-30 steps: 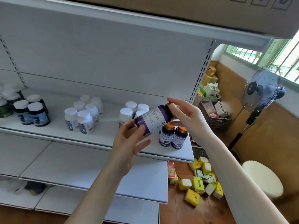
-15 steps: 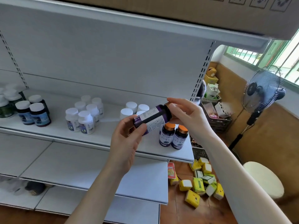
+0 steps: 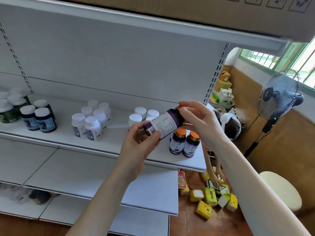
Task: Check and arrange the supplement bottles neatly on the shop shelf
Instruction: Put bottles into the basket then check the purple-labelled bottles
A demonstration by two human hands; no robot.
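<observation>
The left hand [image 3: 136, 150] grips the base of a purple bottle [image 3: 163, 124]; the right hand [image 3: 199, 121] pinches its cap end; tilted sideways above the shelf [image 3: 109, 147], apparently so the label can be read.

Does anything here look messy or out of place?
Yes: yellow and green boxes lie tumbled at all angles on the floor right of the shelf. Shelved bottles stand upright; the left hand and right hand hold a purple-label bottle sideways.
</observation>
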